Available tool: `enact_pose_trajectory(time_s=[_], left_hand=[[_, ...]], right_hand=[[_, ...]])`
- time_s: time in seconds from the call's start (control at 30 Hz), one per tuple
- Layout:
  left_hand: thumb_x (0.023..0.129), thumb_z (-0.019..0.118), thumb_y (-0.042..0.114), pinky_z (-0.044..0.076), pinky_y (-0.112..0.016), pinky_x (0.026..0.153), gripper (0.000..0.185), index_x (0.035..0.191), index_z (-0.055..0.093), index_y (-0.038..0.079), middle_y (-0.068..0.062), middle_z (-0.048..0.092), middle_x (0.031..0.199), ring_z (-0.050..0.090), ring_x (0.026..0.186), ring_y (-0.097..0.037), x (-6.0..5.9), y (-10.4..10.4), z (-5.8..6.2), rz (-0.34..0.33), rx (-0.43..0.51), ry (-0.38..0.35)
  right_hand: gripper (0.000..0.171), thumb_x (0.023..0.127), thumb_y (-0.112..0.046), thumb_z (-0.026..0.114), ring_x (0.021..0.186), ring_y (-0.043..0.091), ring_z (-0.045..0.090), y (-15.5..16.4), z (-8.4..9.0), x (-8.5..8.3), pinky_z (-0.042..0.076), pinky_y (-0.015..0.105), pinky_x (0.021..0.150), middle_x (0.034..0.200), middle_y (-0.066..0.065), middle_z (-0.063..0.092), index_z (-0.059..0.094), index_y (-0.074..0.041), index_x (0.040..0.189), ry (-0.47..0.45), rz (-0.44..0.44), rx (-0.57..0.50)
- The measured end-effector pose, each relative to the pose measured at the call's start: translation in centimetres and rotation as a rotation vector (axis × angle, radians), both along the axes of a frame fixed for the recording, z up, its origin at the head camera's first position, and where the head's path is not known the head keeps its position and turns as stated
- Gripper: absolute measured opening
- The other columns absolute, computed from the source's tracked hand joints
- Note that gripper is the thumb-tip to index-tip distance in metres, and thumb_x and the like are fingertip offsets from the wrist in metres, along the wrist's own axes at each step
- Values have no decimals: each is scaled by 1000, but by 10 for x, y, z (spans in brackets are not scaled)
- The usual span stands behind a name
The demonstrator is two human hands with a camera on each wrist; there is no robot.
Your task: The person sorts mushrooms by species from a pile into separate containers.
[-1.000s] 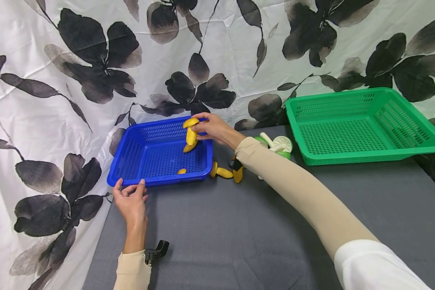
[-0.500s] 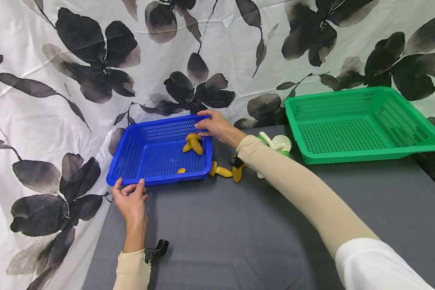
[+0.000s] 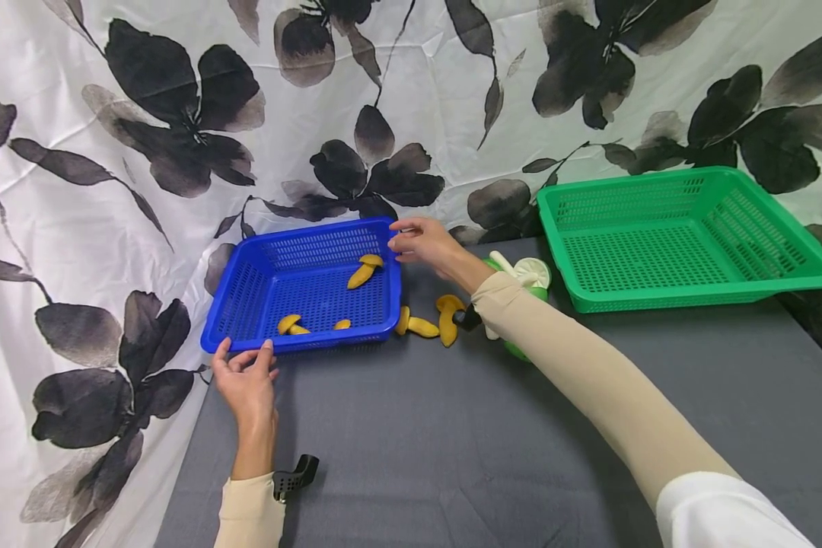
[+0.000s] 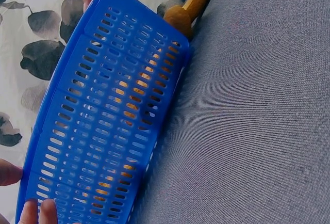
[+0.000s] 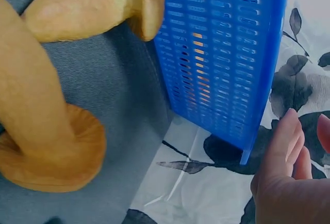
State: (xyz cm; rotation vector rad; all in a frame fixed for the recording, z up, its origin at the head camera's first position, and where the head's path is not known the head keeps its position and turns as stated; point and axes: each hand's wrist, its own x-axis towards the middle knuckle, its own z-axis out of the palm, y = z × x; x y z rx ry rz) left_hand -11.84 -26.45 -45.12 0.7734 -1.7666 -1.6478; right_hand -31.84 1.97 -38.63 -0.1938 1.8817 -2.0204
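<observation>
My left hand (image 3: 249, 384) holds the near left rim of a blue plastic basket (image 3: 336, 341); in the left wrist view some fingertips (image 4: 47, 212) lie against its slotted outer wall. Inside the basket are a yellow toy mushroom (image 3: 363, 272) at the right, another yellow mushroom (image 3: 291, 325) near the front, and a bit of yellow partly hidden by the front rim. My right hand (image 3: 428, 245) is just off the basket's right end, fingers loosely bent around nothing. Two more yellow mushrooms, one lying flat (image 3: 421, 327) and one pointing forward (image 3: 448, 320), are on the cloth beside the basket.
Green and white toy pieces (image 3: 533, 272) lie partly under my right forearm. A green basket (image 3: 699, 293) with nothing visible inside stands at the back right. Grey cloth (image 3: 411, 441) covers the table, and a flower-printed curtain (image 3: 466, 99) hangs behind.
My right hand has let go of a mushroom in the blue basket and drawn back to the right. One mushroom now lies farther left, near the front rim. My left hand has stayed put.
</observation>
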Motion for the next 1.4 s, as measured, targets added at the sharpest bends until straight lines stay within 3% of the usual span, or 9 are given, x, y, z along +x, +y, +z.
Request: enact_pose_trajectory(time_s=[0.27, 0.53, 0.73, 0.97, 1.4], left_hand=[[90, 80, 24, 61, -26, 65, 77, 152, 35, 20, -4, 59, 102, 70, 85, -21, 1, 1, -2, 1, -17, -9], [90, 80, 23, 61, -26, 65, 77, 152, 35, 19, -4, 60, 102, 70, 81, -17, 2, 1, -2, 9, -19, -18], [90, 80, 24, 61, -26, 66, 77, 152, 35, 19, -3, 59, 102, 70, 85, -20, 2, 1, -2, 9, -22, -20], [90, 80, 22, 61, -26, 65, 77, 152, 35, 19, -3, 60, 101, 70, 83, -19, 1, 1, -1, 9, -7, -16], [90, 80, 25, 61, -26, 66, 77, 152, 35, 21, -2, 59, 102, 70, 86, -23, 0, 0, 3, 12, -4, -38]], right_hand=[[43, 98, -8, 67, 115, 29, 65, 13, -14, 13, 56, 44, 99, 125, 17, 65, 57, -2, 140, 39, -10, 52], [46, 95, -4, 71, 114, 30, 65, 23, -27, 29, 53, 45, 102, 130, 21, 63, 57, -7, 139, 30, -10, 28], [48, 93, -6, 75, 107, 25, 67, 32, -30, 41, 55, 42, 100, 125, 15, 65, 59, -13, 138, 75, -7, 71], [50, 92, -3, 75, 110, 25, 66, 41, -38, 58, 52, 48, 103, 123, 13, 65, 58, -11, 138, 77, -14, 68], [49, 93, -8, 74, 114, 25, 64, 55, -58, 79, 54, 33, 99, 129, 15, 62, 57, -8, 139, 86, -70, 44]])
